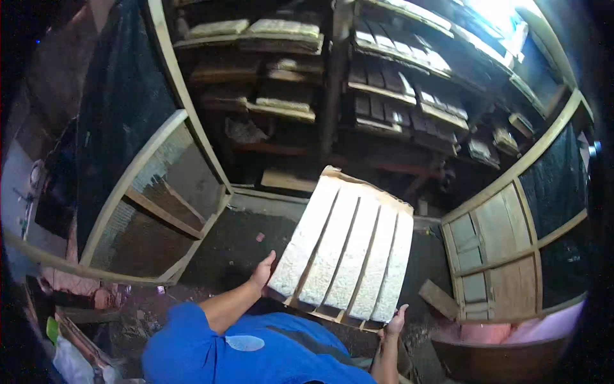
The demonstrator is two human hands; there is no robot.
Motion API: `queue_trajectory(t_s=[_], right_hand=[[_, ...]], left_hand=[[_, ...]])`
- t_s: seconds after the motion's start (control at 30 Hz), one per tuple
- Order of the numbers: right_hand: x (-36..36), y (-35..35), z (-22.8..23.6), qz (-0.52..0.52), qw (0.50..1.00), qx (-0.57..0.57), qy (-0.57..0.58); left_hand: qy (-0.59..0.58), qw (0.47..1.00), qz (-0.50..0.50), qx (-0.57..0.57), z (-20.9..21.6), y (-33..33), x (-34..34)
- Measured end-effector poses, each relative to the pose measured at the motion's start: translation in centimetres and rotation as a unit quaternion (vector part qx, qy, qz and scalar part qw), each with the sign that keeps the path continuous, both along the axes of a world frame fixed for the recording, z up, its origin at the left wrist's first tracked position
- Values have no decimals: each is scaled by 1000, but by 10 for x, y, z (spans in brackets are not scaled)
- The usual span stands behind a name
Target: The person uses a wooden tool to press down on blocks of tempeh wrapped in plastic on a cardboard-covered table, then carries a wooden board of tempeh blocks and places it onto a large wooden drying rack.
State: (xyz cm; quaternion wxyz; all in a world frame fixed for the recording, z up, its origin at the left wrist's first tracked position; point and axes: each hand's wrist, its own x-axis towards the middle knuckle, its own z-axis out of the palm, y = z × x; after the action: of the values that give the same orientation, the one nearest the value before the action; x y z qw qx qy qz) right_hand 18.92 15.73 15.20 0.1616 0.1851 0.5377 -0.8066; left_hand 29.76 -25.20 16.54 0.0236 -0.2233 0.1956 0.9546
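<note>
Held out in front of me is a flat wooden board point(289, 300) bearing several long white slabs point(348, 256) laid side by side, with narrow dark gaps between them. Brownish sheet-like edging shows along the far end of the board. My left hand point(263, 271) grips its left edge near the close corner, thumb up along the side. At the right close corner, my right hand point(396, 320) holds the other edge. Fingers of both hands are partly hidden under the board. The load tilts slightly, its right close corner nearer to me.
Dark shelves point(332, 77) ahead carry several boards with similar white slabs point(284, 27). Wood-framed doors stand open on both sides, the left one point(150, 205) with mesh, the right one point(505, 249) with panels. A wooden block point(439, 299) leans near the right door. A bright light shines upper right.
</note>
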Motion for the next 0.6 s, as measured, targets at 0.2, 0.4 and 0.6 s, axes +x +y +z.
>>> queue_trajectory(t_s=[0.2,0.4,0.6], right_hand=[[-71,-42,15,113,993,-28,-23],[-107,-78,45,179,980,76,53],[-145,-146,43,170,982,78,-9]], left_hand=[[-37,996,77,-2,16,4,20],[-26,986,164,29,22,11,26],[-55,970,235,38,14,-47,27]])
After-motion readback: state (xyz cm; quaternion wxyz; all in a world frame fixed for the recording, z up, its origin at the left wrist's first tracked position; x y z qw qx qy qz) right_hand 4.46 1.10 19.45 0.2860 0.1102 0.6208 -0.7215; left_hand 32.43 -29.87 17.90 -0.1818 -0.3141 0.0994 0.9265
